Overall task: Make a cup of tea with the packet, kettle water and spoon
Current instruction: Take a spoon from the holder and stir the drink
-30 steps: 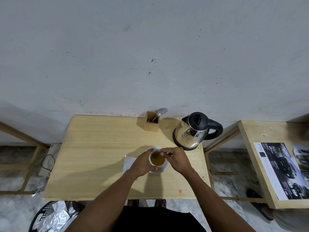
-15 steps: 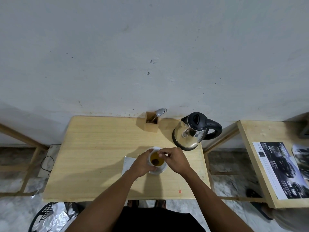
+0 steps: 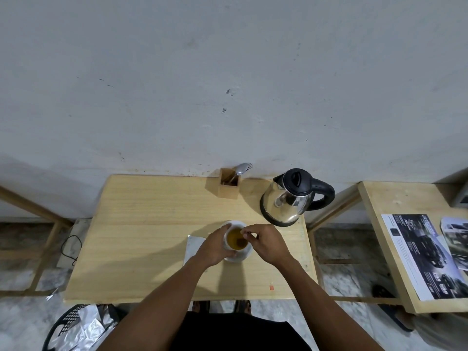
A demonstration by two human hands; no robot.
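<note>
A white cup [image 3: 227, 245] of amber tea stands on a white saucer [image 3: 247, 254] near the front middle of the wooden table [image 3: 152, 224]. My left hand [image 3: 215, 248] wraps the cup's left side. My right hand [image 3: 268, 244] hovers at the cup's right rim, thumb and forefinger pinched together on a thin tea bag string. A dark tea bag [image 3: 240, 242] shows in the tea just below those fingers. A flat pale packet [image 3: 193, 245] lies on the table partly under my left hand. The steel kettle [image 3: 288, 201] with its black lid stands behind and right of the cup.
A wooden holder [image 3: 228, 187] with a spoon [image 3: 241, 168] and a fork stands at the table's back edge by the wall. A second table [image 3: 379, 198] at right carries printed sheets [image 3: 425, 254]. A black basket with foil [image 3: 76, 328] sits on the floor front left.
The dark tea bag has come into view in the tea under my right fingers. Both hands stay at the cup, my right fingers shifting slightly.
</note>
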